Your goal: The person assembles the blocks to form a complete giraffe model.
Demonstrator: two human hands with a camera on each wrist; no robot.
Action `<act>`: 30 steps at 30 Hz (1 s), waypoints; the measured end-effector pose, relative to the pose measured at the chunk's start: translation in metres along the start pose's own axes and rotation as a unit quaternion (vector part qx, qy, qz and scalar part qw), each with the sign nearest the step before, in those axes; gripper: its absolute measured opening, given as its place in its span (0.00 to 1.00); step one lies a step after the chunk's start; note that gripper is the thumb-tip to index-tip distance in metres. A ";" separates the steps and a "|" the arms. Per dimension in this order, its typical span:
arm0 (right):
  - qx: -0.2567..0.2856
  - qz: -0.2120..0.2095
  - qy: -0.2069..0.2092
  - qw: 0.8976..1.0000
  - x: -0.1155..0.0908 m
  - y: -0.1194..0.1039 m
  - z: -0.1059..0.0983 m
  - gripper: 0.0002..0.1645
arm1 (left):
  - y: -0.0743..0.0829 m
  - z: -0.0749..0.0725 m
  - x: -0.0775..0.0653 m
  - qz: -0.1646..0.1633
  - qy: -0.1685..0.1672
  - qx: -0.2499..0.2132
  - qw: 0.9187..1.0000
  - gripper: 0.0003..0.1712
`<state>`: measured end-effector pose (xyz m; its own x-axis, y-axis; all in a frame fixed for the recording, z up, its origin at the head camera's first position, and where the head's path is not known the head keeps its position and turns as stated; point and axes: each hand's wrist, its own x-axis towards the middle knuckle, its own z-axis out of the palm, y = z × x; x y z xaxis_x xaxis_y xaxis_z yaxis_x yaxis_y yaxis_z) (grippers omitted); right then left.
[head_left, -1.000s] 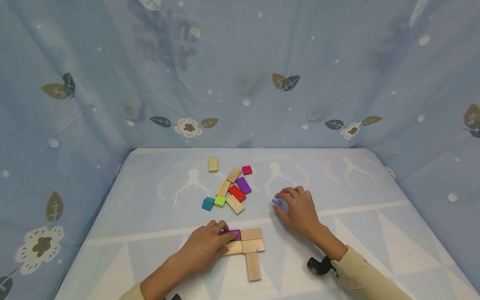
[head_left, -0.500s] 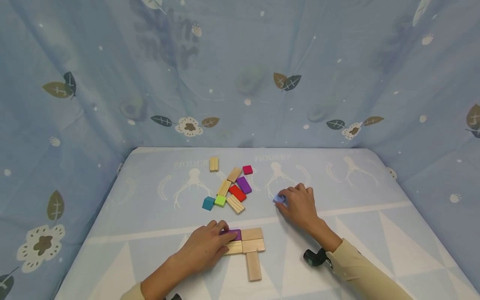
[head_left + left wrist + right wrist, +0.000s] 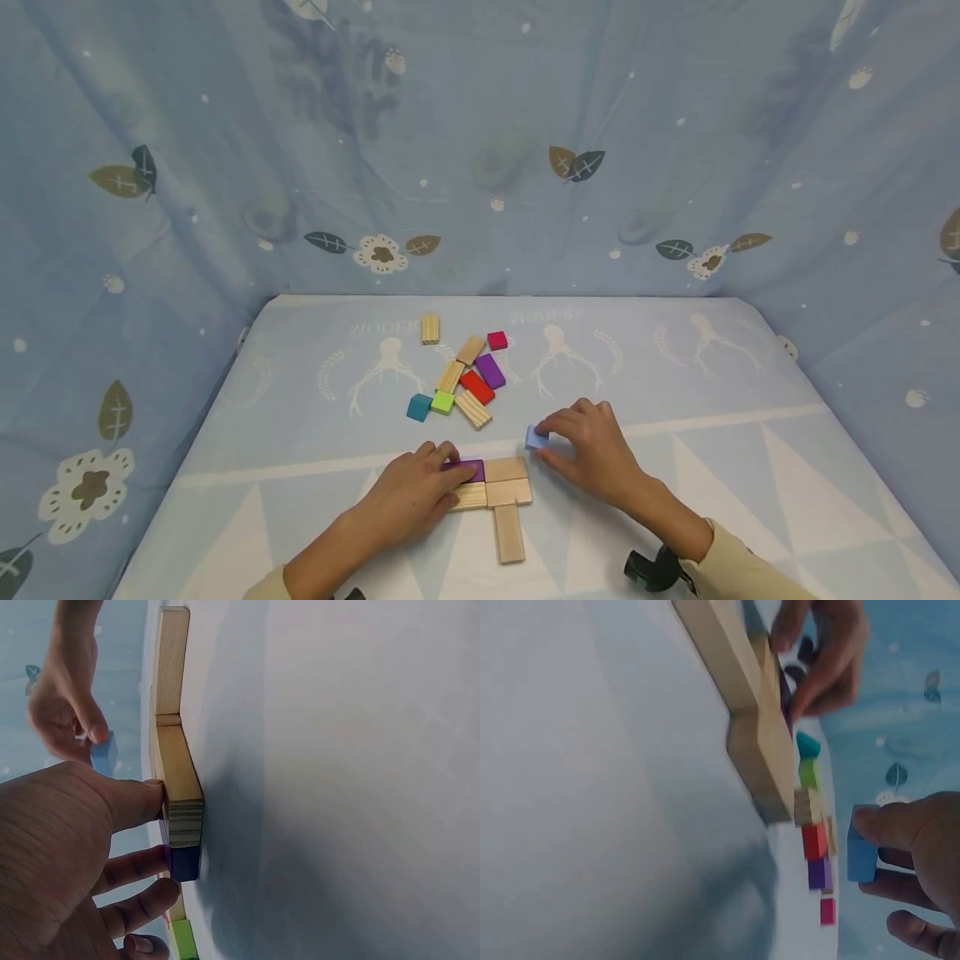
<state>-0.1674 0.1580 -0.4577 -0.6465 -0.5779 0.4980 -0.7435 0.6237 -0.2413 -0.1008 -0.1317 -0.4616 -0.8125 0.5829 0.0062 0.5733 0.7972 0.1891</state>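
In the head view, a cloth-covered table (image 3: 247,467) carries wooden building blocks, and a person's right hand (image 3: 596,454) pinches a light-blue block (image 3: 534,439) between thumb and fingers, just beyond the far right corner of a joined group. That group has two plain wooden blocks (image 3: 508,492) side by side, a plain wooden stem block (image 3: 509,535) running from them toward the table's near edge, and, against their left ends, a purple block (image 3: 477,467) and a grooved wooden block (image 3: 471,497). The left hand (image 3: 408,492) rests on these last two, fingers spread. Nearer the table's far edge lie a teal block (image 3: 418,407), a lime-green block (image 3: 442,402), a red block (image 3: 477,387), a second purple block (image 3: 491,371) and a crimson block (image 3: 497,340), mixed with uncoloured ones. In the left wrist view, the left thumb touches the grooved wooden block and a fingertip the purple block, with a gap between; the right hand holds the light-blue block beyond. In the right wrist view, the light-blue block is clamped between the right thumb and a finger, held up off the table, the other fingers apart.
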 end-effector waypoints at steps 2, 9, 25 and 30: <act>0.022 -0.016 -0.007 1.000 -0.007 -0.009 -0.004 0.17 | 0.000 -0.001 0.001 -0.002 -0.003 0.004 1.000 0.25; 0.077 -0.060 -0.036 0.995 -0.026 -0.030 -0.010 0.17 | 0.001 -0.002 0.001 -0.005 -0.006 0.013 1.000 0.25; 0.160 -0.174 -0.042 0.971 -0.057 -0.054 -0.003 0.15 | 0.002 0.000 0.001 -0.004 0.000 0.009 1.000 0.25; 0.177 -0.203 -0.021 0.963 -0.064 -0.056 0.007 0.15 | 0.001 0.001 0.000 -0.001 0.004 0.003 1.000 0.26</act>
<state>-0.0852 0.1563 -0.4814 -0.2918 -0.7618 0.5783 -0.9429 0.1278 -0.3075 -0.1007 -0.1309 -0.4621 -0.8147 0.5798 0.0134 0.5719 0.7994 0.1842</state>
